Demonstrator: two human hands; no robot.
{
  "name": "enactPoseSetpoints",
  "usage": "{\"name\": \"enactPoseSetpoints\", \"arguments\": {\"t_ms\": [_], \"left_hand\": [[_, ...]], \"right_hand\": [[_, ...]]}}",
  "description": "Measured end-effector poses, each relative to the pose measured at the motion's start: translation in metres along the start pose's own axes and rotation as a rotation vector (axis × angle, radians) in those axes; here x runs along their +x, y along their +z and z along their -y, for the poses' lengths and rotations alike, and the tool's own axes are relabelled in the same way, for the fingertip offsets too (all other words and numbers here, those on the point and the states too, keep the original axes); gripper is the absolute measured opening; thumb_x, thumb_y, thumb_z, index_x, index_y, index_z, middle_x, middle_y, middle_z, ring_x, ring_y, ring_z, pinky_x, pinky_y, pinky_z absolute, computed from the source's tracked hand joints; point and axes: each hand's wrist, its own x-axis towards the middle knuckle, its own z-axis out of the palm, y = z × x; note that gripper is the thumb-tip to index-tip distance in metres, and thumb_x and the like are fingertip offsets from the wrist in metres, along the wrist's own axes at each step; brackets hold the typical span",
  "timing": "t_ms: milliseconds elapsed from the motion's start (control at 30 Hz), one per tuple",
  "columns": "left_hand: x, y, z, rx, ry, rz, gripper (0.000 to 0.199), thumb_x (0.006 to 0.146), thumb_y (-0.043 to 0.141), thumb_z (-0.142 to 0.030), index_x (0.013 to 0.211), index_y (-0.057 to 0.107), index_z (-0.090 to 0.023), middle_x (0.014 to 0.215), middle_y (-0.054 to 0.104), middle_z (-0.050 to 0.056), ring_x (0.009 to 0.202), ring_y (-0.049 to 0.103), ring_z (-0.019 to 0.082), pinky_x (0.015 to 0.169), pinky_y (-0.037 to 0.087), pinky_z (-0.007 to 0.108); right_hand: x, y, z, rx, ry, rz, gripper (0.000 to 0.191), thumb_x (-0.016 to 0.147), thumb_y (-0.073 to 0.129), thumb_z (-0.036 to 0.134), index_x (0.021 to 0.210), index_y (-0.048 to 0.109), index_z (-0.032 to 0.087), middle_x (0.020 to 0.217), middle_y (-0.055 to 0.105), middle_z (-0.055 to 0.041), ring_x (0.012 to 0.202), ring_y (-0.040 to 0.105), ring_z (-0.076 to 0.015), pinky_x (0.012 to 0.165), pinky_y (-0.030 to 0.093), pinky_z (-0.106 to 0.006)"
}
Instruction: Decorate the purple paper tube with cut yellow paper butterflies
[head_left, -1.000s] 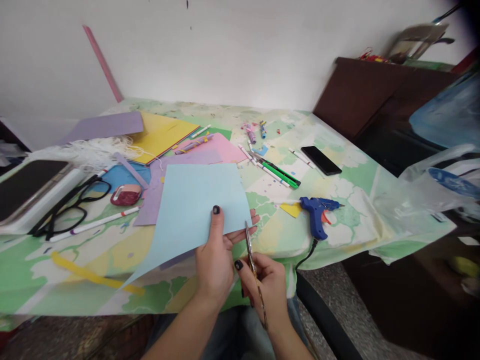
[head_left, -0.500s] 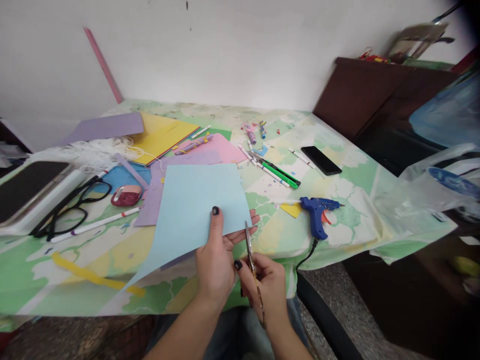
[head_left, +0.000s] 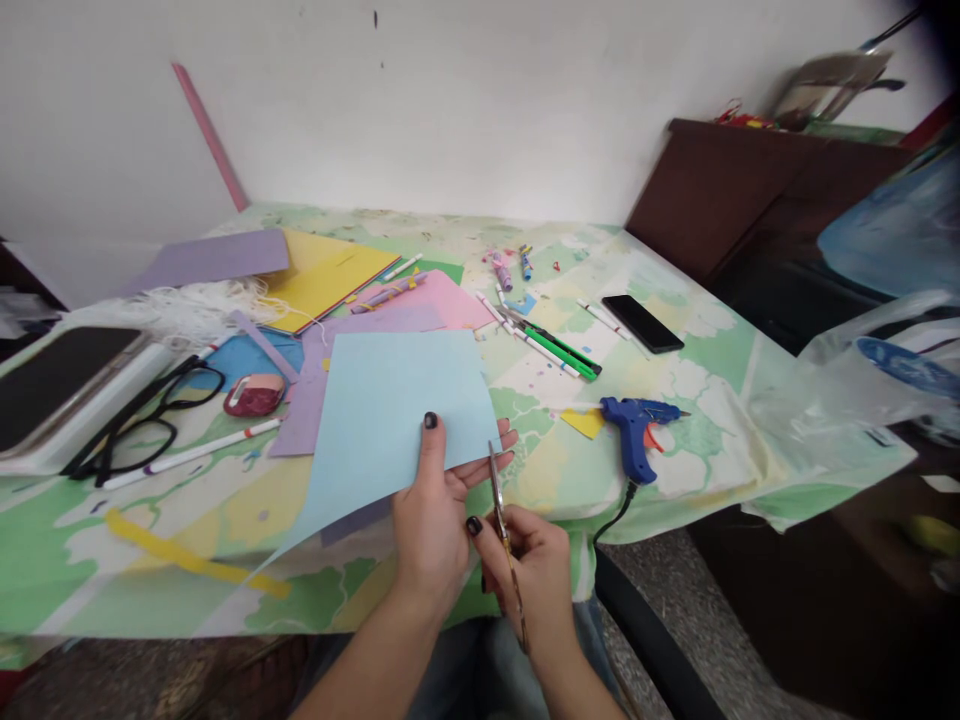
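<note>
A sheet of light blue paper [head_left: 397, 400] is held between the thumb and fingers of my left hand [head_left: 435, 520], its lower left corner drooping over the table. In my right hand [head_left: 532, 560] is a pair of scissors [head_left: 498, 485], with the thumb and fingers around the handles. The blade tips touch the right edge of the blue paper, close to my left fingertips. Beneath and behind the sheet lies purple paper [head_left: 300, 420]. A yellow paper strip [head_left: 180, 550] rests near the table's front edge.
A blue glue gun [head_left: 634, 430] lies to the right, with a green cutter [head_left: 559, 350] and black phone [head_left: 643, 322] behind. On the left are eyeglasses [head_left: 157, 420], a red case [head_left: 255, 395] and white string [head_left: 187, 300]. Yellow sheets [head_left: 337, 265] lie at the back.
Almost nothing differs. The view has shifted very slightly; both hands keep their hold, with the scissors still at the paper's right edge.
</note>
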Motion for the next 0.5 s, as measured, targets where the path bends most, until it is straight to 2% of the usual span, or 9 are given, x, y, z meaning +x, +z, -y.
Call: {"name": "enactPoseSetpoints", "arguments": {"t_ms": [400, 500], "left_hand": [[0.011, -0.004, 0.002, -0.01, -0.007, 0.067, 0.042, 0.087, 0.054, -0.038, 0.11, 0.059, -0.003, 0.088, 0.073, 0.019, 0.08, 0.072, 0.028, 0.074, 0.058, 0.037], [0.014, -0.005, 0.004, -0.008, -0.001, 0.099, 0.038, 0.085, 0.058, -0.035, 0.108, 0.06, -0.005, 0.089, 0.073, 0.018, 0.08, 0.072, 0.027, 0.076, 0.057, 0.038]], "right_hand": [[0.006, 0.001, 0.005, -0.003, 0.059, -0.008, 0.039, 0.07, 0.066, 0.042, 0.049, 0.041, 0.019, 0.035, 0.036, 0.0079, 0.031, 0.028, -0.0036, 0.032, 0.019, -0.017], [0.007, -0.001, 0.005, 0.028, 0.08, -0.006, 0.043, 0.068, 0.068, 0.044, 0.048, 0.038, 0.02, 0.034, 0.037, 0.008, 0.03, 0.027, -0.0032, 0.031, 0.018, -0.017]]}}
